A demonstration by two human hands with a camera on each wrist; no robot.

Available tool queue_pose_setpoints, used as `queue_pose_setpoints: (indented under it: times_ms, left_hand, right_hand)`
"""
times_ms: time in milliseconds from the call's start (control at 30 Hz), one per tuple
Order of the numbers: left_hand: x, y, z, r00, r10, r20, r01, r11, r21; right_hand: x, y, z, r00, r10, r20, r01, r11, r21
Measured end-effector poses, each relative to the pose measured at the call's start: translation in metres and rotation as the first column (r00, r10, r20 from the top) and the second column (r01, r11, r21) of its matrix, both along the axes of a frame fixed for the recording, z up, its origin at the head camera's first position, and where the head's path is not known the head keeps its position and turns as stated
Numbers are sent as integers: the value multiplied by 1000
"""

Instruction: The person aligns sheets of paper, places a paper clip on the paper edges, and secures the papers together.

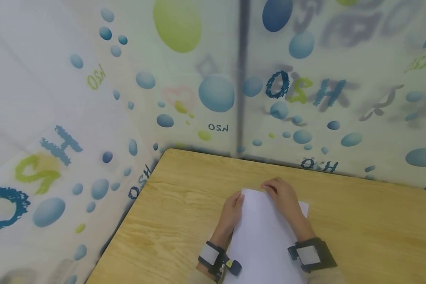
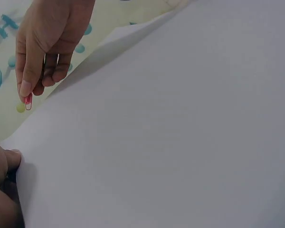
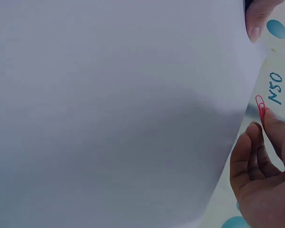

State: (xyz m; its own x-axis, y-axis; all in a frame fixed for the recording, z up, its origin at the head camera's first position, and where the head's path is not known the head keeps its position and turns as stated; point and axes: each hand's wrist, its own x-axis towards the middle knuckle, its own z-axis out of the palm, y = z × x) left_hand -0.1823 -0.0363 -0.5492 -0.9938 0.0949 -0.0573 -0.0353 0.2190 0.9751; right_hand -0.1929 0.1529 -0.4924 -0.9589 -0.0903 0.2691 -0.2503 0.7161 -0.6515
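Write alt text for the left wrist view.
A right hand pinches a small red paper clip just above the top edge of white paper, which fills most of the frame. The left hand's fingers hold the paper's lower left edge.

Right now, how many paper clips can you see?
1. A red paper clip is pinched in the right hand, at the far edge of the white paper that the left hand holds. Others could be hidden beneath the sheets.
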Motion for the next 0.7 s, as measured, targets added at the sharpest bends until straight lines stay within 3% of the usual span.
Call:
queue_pose_setpoints:
  times_ms: [700]
  left_hand:
    - [-1, -1, 2, 999, 7, 34, -8, 1000, 28]
  right_hand:
    - [-5, -29, -2, 1000, -11, 3, 11, 997, -77]
